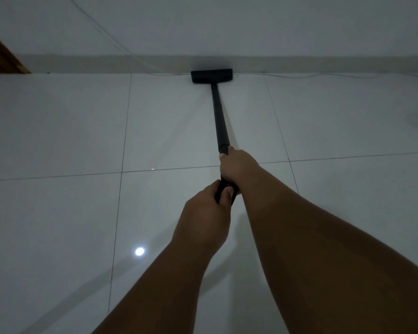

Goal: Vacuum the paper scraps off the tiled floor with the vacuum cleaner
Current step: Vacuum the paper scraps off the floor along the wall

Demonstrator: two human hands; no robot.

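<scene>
Left hand and right hand both clenched around black vacuum wand; floor nozzle flat on tiled floor, against baseboard.

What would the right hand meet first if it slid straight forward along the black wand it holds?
The right hand would pass only bare wand until the floor head, which sits at the skirting. Nothing else seems to lie on that line, though depth is hard to judge.
</scene>
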